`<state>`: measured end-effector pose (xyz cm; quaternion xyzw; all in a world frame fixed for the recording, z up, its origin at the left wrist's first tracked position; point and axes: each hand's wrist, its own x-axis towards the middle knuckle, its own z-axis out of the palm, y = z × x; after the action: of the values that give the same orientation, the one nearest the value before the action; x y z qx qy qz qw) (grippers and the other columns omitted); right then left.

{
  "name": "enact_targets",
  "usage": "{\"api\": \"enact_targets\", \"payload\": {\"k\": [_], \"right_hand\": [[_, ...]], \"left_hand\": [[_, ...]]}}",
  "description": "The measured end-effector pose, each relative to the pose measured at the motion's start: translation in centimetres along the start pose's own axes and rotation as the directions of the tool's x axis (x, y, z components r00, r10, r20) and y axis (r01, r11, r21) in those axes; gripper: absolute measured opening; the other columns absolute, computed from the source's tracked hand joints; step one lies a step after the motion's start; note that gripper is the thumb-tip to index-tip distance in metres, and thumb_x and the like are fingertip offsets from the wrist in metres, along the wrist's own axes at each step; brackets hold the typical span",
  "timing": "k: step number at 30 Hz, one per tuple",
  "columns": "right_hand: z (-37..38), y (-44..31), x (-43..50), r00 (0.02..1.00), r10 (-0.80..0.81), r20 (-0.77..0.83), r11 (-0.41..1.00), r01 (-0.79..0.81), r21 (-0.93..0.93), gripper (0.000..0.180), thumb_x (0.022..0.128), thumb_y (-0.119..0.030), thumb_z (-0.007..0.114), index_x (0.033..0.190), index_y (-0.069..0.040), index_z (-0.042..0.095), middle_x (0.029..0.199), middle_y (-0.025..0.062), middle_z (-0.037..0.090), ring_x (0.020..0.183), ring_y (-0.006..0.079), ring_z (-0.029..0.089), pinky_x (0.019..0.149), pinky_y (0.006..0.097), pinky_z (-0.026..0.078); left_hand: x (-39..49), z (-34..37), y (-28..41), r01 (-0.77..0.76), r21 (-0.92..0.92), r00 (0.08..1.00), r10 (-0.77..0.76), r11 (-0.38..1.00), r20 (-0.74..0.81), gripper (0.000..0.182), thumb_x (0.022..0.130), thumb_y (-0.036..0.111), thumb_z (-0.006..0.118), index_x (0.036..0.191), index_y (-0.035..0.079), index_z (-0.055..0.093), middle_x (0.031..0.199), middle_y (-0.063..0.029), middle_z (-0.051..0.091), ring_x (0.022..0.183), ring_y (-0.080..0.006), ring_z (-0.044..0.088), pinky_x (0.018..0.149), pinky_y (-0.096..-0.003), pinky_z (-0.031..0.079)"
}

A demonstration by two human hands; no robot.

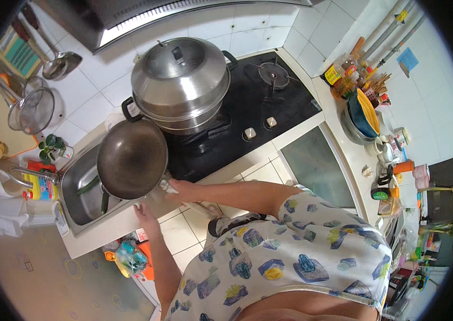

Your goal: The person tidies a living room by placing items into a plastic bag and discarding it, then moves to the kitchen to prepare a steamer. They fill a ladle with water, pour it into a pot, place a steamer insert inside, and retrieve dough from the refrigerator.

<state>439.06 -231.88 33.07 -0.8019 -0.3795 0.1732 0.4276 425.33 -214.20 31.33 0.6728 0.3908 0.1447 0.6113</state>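
A dark wok [132, 159] is tilted over the right part of the steel sink [76, 200], its hollow inside facing up towards me. My right hand [181, 190] is closed at the wok's handle side, with something white, perhaps a cloth [167, 186], between fingers and pan. The handle itself is mostly hidden. Below the wok's lower rim, my left hand [145, 216] is by the counter's front edge, fingers pointing up; whether it touches the wok is unclear. Two green cucumbers [105, 202] [88, 185] lie in the sink, partly covered by the wok.
A large lidded steel steamer pot [180, 80] stands on the black gas hob [246, 108], close behind the wok. Left of the sink are a faucet [45, 175] and a yellow bottle [43, 187]. Ladles [60, 64] and strainers [33, 108] hang on the wall. Bowls [361, 116] crowd the right counter.
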Motion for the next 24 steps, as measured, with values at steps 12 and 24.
{"api": "enact_targets", "payload": {"k": [12, 24], "right_hand": [[-33.1, 13.9, -2.0, 0.930, 0.365, 0.031, 0.626, -0.270, 0.731, 0.032, 0.099, -0.025, 0.048, 0.111, 0.002, 0.061, 0.091, 0.0109, 0.064, 0.074, 0.0197, 0.062, 0.063, 0.0315, 0.053], [-39.1, 15.9, 10.5, 0.913, 0.320, -0.252, 0.896, -0.206, 0.393, 0.037, 0.102, -0.034, 0.046, 0.109, 0.001, 0.052, 0.077, 0.0139, 0.061, 0.060, 0.0221, 0.061, 0.055, 0.0361, 0.049]], "left_hand": [[-2.5, 4.4, 6.5, 0.180, 0.007, 0.975, -0.177, 0.984, -0.133, 0.070, 0.100, 0.050, 0.043, 0.147, 0.000, 0.032, 0.143, -0.0174, 0.043, 0.128, -0.0281, 0.047, 0.107, -0.0377, 0.036], [18.9, 16.0, 21.8, 0.014, -0.176, 0.995, 0.003, 0.984, 0.098, 0.047, 0.103, 0.043, 0.042, 0.119, 0.002, 0.059, 0.104, -0.0062, 0.065, 0.089, -0.0159, 0.061, 0.075, -0.0342, 0.052]]}}
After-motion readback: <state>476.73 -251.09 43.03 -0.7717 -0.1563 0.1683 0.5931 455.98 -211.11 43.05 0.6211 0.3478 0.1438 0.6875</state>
